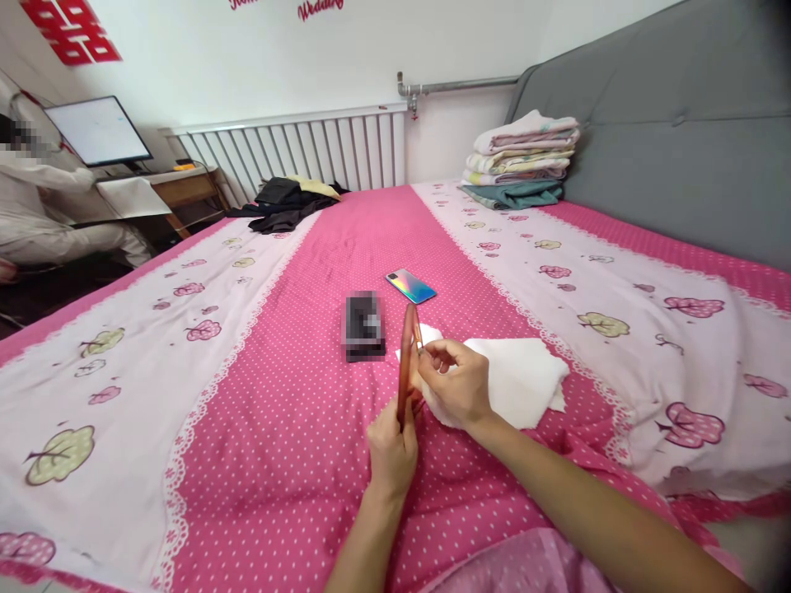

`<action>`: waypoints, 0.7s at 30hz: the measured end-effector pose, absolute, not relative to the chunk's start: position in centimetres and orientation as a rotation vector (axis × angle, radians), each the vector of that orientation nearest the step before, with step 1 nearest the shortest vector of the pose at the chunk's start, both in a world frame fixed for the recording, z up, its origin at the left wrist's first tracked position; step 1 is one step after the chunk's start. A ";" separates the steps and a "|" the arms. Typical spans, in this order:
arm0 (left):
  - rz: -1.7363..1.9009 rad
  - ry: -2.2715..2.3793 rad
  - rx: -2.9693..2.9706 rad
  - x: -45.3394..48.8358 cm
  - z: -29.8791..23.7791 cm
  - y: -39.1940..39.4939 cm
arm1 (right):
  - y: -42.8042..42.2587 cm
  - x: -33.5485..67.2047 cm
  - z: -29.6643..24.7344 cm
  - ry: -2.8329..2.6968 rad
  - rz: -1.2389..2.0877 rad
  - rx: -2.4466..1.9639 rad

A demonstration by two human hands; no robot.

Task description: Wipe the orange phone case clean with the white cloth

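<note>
A thin, reddish-brown wallet [405,362], seen almost edge-on, stands upright above the bed. My left hand [394,445] is closed round its lower end. From the right, my right hand [457,380] pinches at its inner side, where a narrow brown flap with a pale edge shows. Whatever lies between those fingertips is mostly hidden. Under and behind my right hand a white cloth [525,375] is spread on the bedcover. Just beyond the wallet lies a phone [412,287] with a shiny rainbow back. To the left sits a dark box [364,325], its top blurred out.
The pink dotted bedcover [278,412] stretches all around. Folded cloths [522,161] are stacked at the back right by the grey headboard [667,123]. Dark clothes [287,202] lie at the back left, before a white radiator [297,156]. A person [55,202] sits left near a monitor [99,130].
</note>
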State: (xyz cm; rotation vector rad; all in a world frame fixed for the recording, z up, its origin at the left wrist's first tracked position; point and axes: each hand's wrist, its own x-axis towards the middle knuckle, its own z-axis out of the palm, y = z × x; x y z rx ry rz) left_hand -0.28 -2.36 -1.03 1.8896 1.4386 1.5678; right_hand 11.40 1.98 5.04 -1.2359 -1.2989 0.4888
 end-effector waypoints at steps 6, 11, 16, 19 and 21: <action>1.572 1.460 1.898 -0.4 -2.2 -2.5 | 2.3 11.1 4.6 -1.206 0.777 -1.164; 1.598 1.521 1.847 -0.4 -2.5 -2.7 | 2.4 10.7 4.0 -1.158 0.844 -1.142; 1.626 1.541 1.808 -0.3 -2.7 -2.8 | 2.2 10.6 4.3 -1.140 0.828 -1.173; 1.647 1.530 1.798 -0.3 -2.8 -2.8 | 2.0 10.4 4.5 -1.128 0.807 -1.202; 1.664 1.524 1.794 -0.3 -2.9 -2.8 | 2.0 10.3 4.5 -1.122 0.795 -1.222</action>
